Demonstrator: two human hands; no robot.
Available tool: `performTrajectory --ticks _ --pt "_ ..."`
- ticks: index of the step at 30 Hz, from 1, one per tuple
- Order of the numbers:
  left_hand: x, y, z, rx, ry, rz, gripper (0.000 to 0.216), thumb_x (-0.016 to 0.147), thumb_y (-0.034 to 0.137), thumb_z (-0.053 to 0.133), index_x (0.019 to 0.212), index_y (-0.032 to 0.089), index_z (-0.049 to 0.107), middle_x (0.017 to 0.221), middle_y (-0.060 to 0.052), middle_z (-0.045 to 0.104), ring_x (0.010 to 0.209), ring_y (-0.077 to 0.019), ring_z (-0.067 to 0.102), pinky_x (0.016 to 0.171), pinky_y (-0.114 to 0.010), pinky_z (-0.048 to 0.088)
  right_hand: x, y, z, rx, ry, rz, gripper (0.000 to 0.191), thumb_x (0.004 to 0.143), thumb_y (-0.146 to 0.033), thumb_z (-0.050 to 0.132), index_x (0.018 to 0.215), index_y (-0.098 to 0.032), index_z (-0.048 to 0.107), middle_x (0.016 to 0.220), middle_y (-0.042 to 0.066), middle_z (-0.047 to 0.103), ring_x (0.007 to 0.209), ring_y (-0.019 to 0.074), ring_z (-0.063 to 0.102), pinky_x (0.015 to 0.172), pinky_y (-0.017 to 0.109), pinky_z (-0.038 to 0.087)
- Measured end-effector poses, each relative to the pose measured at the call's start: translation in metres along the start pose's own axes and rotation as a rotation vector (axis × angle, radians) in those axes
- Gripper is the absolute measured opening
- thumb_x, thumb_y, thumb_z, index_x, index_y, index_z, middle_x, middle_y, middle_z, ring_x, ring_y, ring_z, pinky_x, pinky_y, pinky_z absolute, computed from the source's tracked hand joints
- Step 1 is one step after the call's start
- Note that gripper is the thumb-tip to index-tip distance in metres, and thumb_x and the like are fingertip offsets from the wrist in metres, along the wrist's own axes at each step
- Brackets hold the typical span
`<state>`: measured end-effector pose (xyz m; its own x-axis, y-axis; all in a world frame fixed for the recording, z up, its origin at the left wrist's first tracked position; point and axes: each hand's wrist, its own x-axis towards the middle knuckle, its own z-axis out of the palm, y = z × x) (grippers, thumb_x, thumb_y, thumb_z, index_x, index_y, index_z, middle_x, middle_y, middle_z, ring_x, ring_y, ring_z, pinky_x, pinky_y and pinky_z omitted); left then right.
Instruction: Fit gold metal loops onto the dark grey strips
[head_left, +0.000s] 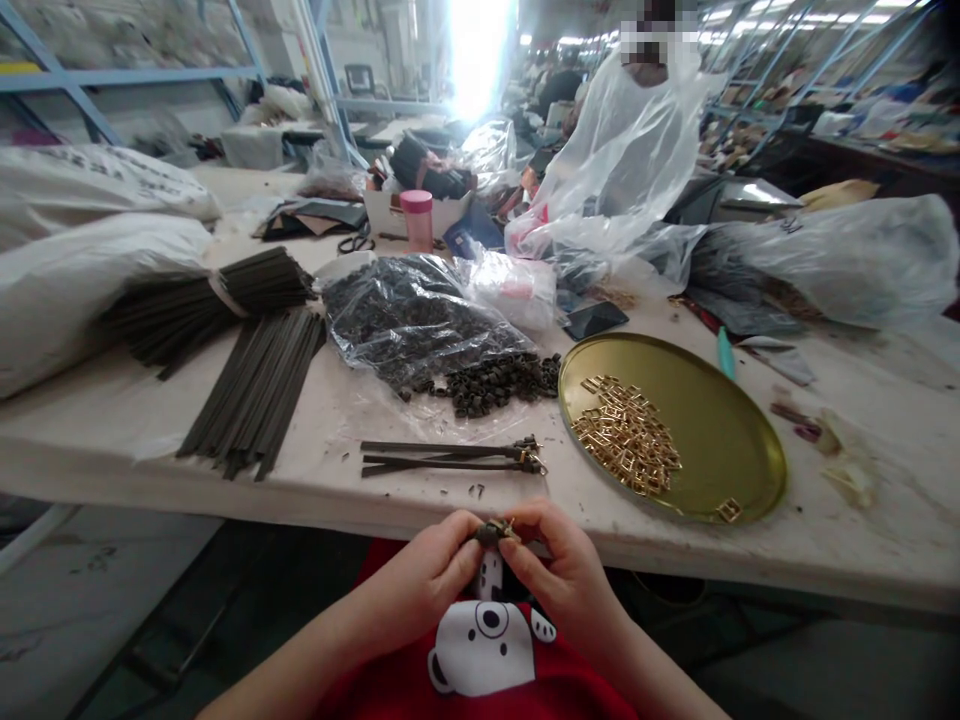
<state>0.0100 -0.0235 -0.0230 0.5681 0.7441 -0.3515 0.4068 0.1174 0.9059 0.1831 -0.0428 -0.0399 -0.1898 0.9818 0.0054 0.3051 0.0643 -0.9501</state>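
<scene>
Grip of both hands, seen from above at the near edge of the table (315, 480): the left hand (444, 560) and the right hand (561, 560) meet in front of the person's body, each pinching between thumb and forefinger a small dark piece (489, 534) with a gold-coloured part showing at its right side. The piece is held just off the table's near edge, above a red garment (574, 680) printed with a white bear; its finer details are partly covered by the fingertips.

Directly beyond the hands, a few dark straps (439, 463) lie side by side, their right ends bearing gold-coloured metal. Behind them, small dark loops (491, 388) lie heaped at the mouth of a clear plastic bag (412, 315). To the left, loose dark strips (251, 395) lie roughly parallel; a bundle of strips (262, 283), bound by a pale band, lies behind them, near white sacks (90, 265).

To the right, a round golden tray (720, 430) holds a pile of small gold-coloured frames (626, 440) on its left side, with a few apart at the near rim. Farther back stand a pink jar (417, 222) and, to its left, black scissors (355, 241), lying flat.
</scene>
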Motion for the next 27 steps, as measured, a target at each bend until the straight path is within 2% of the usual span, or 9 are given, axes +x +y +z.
performTrajectory --ticks 3,9,11,15,18,20,24,27 --pt "0.004 -0.003 0.002 -0.065 0.027 0.007 0.025 0.088 0.032 0.033 0.091 0.015 0.051 0.085 -0.004 0.056 0.078 -0.0165 0.05 0.069 -0.025 0.04 0.0 0.005 0.003 0.039 0.048 0.0 0.009 0.081 -0.027 0.053 0.084 -0.02 0.057 0.075 0.0 0.054 0.068 0.0129 0.051 0.061 0.023 0.042" --pt "0.013 -0.007 0.005 -0.107 0.047 0.01 0.026 0.086 0.032 0.034 0.088 0.013 0.053 0.085 -0.006 0.058 0.078 -0.0189 0.052 0.069 -0.027 0.041 0.003 0.011 0.006 0.182 0.086 0.092 0.014 0.082 -0.033 0.052 0.08 -0.019 0.056 0.074 0.001 0.053 0.067 0.0135 0.05 0.06 0.024 0.042" --pt "0.015 -0.008 0.006 -0.086 0.09 0.005 0.026 0.087 0.032 0.034 0.087 0.014 0.053 0.086 -0.006 0.059 0.079 -0.019 0.054 0.068 -0.026 0.042 0.006 0.011 0.007 0.267 0.103 0.129 0.016 0.081 -0.035 0.053 0.083 -0.02 0.055 0.074 0.0 0.053 0.067 0.0133 0.051 0.06 0.024 0.043" --pt "0.016 -0.009 0.006 0.154 0.211 0.007 0.021 0.088 0.028 0.036 0.093 0.018 0.054 0.087 -0.005 0.062 0.078 -0.0183 0.056 0.07 -0.026 0.042 0.01 0.012 0.004 0.527 0.091 0.261 0.026 0.078 -0.043 0.056 0.091 -0.02 0.054 0.074 -0.001 0.055 0.066 0.0115 0.052 0.062 0.023 0.043" --pt "0.018 -0.012 0.004 0.371 0.248 0.112 0.024 0.088 0.024 0.034 0.094 0.019 0.057 0.086 -0.005 0.063 0.077 -0.0187 0.057 0.069 -0.028 0.042 0.011 0.014 0.0 0.705 -0.03 0.384 0.027 0.082 -0.044 0.051 0.088 -0.018 0.056 0.068 -0.001 0.056 0.061 0.0096 0.052 0.06 0.022 0.042" --pt "0.019 -0.015 0.003 0.486 0.272 0.197 0.027 0.089 0.024 0.032 0.095 0.018 0.057 0.085 -0.007 0.063 0.076 -0.0196 0.057 0.069 -0.03 0.043 0.012 0.015 -0.002 0.828 -0.081 0.442 0.023 0.082 -0.04 0.054 0.086 -0.017 0.057 0.069 -0.001 0.057 0.058 0.008 0.051 0.058 0.021 0.041" --pt "0.019 -0.019 0.003 0.649 0.328 0.284 0.027 0.09 0.025 0.032 0.1 0.017 0.056 0.084 -0.009 0.062 0.075 -0.0209 0.056 0.065 -0.032 0.044 0.013 0.014 -0.001 1.021 -0.105 0.481 0.019 0.076 -0.034 0.063 0.085 -0.017 0.06 0.067 -0.002 0.057 0.055 0.0062 0.049 0.055 0.019 0.041" --pt "0.017 -0.022 0.004 0.691 0.351 0.3 0.026 0.09 0.023 0.034 0.103 0.018 0.056 0.084 -0.008 0.061 0.072 -0.0193 0.056 0.062 -0.029 0.044 0.011 0.012 0.001 1.065 -0.099 0.503 0.021 0.073 -0.034 0.066 0.086 -0.018 0.061 0.068 -0.001 0.058 0.054 0.0063 0.05 0.054 0.019 0.041"
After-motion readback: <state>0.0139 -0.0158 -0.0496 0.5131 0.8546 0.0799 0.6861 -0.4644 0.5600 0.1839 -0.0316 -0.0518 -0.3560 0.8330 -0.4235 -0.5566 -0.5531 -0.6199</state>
